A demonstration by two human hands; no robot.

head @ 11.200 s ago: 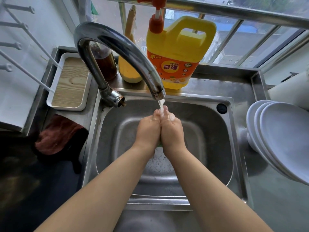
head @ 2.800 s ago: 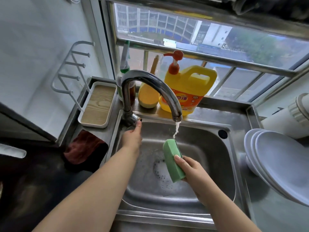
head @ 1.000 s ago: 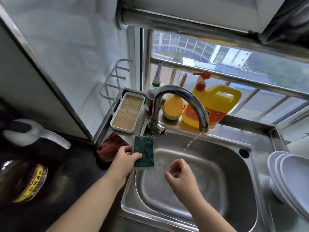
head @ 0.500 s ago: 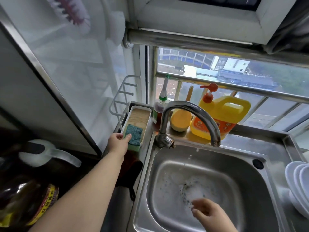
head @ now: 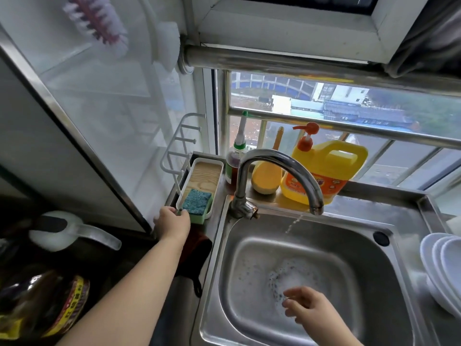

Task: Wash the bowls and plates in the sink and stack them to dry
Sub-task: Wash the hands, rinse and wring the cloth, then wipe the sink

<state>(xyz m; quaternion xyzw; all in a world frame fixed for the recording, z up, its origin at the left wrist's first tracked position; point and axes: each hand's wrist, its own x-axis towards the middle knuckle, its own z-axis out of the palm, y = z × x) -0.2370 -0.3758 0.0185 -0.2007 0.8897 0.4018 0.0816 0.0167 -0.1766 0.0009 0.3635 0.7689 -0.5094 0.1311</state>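
Note:
A green sponge (head: 197, 202) lies scrub side up at the near end of a white tray (head: 208, 162) left of the sink (head: 214, 255). My left hand (head: 172, 222) is at the tray's near corner, fingertips touching the rim beside the sponge. Over the sink basin hovers my right hand (head: 309, 308), fingers loosely spread and holding nothing. Foam (head: 291, 273) sits round the drain. A thin trickle falls from the tap (head: 279, 163). White plates (head: 444, 265) lean stacked on the counter at the right edge.
On the ledge behind the tap stand a yellow detergent jug (head: 324, 171), a yellow scoop (head: 265, 179) and a brown bottle (head: 234, 166). A red cloth (head: 197, 248) hangs below the tray. A white wall rack (head: 179, 146) and a white ladle (head: 62, 231) are at the left.
My left hand carried the sponge from the sink's edge to the tray and set it down. My right hand dropped lower into the basin. The water thinned to a trickle.

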